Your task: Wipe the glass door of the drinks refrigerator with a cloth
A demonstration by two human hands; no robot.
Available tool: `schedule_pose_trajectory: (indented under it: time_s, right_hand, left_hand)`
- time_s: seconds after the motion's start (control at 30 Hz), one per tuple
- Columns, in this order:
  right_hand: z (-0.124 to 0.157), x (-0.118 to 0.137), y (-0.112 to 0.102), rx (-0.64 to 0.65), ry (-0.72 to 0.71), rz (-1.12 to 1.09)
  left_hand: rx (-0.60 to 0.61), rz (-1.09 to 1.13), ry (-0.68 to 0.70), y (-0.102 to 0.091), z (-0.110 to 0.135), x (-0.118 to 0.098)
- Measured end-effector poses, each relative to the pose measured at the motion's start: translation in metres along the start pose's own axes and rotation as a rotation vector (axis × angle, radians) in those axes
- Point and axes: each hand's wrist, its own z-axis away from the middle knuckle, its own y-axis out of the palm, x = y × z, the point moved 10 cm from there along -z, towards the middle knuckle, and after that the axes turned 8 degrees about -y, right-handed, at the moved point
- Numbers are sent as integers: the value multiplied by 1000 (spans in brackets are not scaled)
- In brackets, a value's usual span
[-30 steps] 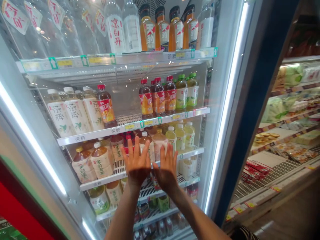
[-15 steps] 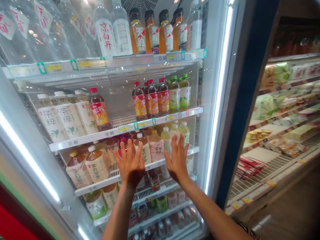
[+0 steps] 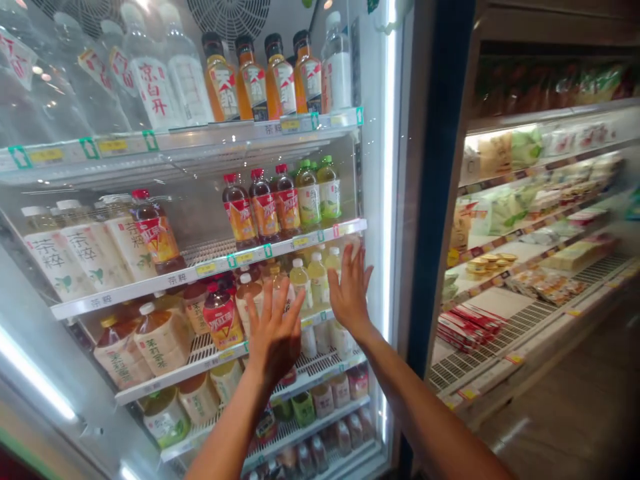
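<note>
Both of my hands are raised with fingers spread before a lit drinks fridge [image 3: 210, 263], palms facing it, holding nothing. My left hand [image 3: 275, 337] is in front of the third shelf, just right of a red-capped iced tea bottle [image 3: 223, 320], and hides part of the bottles behind it. Higher and further right, my right hand [image 3: 351, 293] is near pale yellow-green bottles [image 3: 316, 281] with white caps. Small light reflections suggest a glass pane in front of the shelves; whether my fingers touch it I cannot tell.
Above are red-capped tea bottles [image 3: 265, 207], white-labelled tea bottles [image 3: 83, 253] and amber bottles with black caps [image 3: 250, 77]. A bright light strip [image 3: 389, 167] runs down the fridge's right side. Beyond a dark post [image 3: 440, 167] stands an open chiller with packaged food [image 3: 545, 287].
The view has shifted, so the fridge shelves appear further left and more of the chiller shows. My hands are now further right relative to the shelves, still spread.
</note>
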Motion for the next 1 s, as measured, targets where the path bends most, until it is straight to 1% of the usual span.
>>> schedule_pose_trajectory:
  time_s: [0.03,0.07,0.1,0.2,0.23,0.27,0.3,0.33,0.4,0.43,0.47,0.5,0.53,0.57,0.6,0.67,0.7,0.73,0.77,0.8,0.83,0.9,0.93,0.97,1.0]
  right_hand:
    - [-9,-6,-4,-16,-35,24]
    - [-6,-10,-5,-23,-71,49]
    - [6,-12,-3,-18,-107,68]
    - [62,-16,10,52,-213,70]
    - [70,-17,11,70,-244,61]
    - [66,-18,8,81,-271,50]
    - [51,-21,1,81,-289,39]
    - [26,-24,-10,64,-295,31]
    - [-39,-29,-35,18,-294,8]
    - [-67,-30,-45,-1,-304,-2]
    - [-85,-31,-52,-12,-311,-12]
    - [-91,-31,-55,-10,-319,-19]
    - [-83,-31,-55,3,-330,-24]
    - [-63,-31,-51,28,-347,-28]
    - [-35,-32,-44,65,-359,-29]
    - [27,-27,-28,134,-435,-40]
    - [47,-26,-23,151,-457,-47]
    - [55,-24,-20,161,-468,-48]
    - [49,-21,-21,165,-468,-48]
    - [29,-17,-24,156,-457,-43]
    - [-2,-11,-30,142,-448,-37]
    - [-73,3,-46,77,-417,-19]
    - [-102,12,-52,51,-421,-11]
    - [-121,20,-57,29,-422,-11]
    - [-127,27,-58,18,-428,-15]
  left_hand:
    - [-5,-6,12,4,-8,-9]
    - [-10,-14,21,7,-17,-18]
    - [-13,-26,29,11,-24,-26]
    - [5,-69,59,23,-43,-50]
    - [17,-84,71,27,-48,-58]
    - [31,-99,79,30,-52,-64]
    - [46,-114,84,32,-56,-69]
    - [54,-129,85,32,-61,-73]
    - [61,-157,78,31,-70,-75]
    - [63,-172,73,30,-74,-74]
    - [66,-185,69,28,-78,-72]
    - [68,-197,66,27,-82,-70]
    - [70,-206,64,25,-85,-68]
    - [73,-214,62,24,-88,-66]
    - [74,-220,60,23,-89,-63]
    - [83,-227,55,22,-90,-59]
    - [90,-230,52,22,-89,-58]
    - [99,-234,48,21,-88,-56]
    - [110,-239,45,20,-86,-54]
    - [120,-245,41,19,-84,-52]
    - [128,-252,37,17,-83,-49]
    - [134,-265,22,11,-80,-43]
    - [131,-269,10,6,-80,-38]
    - [122,-274,-8,1,-80,-33]
    - [111,-279,-28,-5,-80,-27]
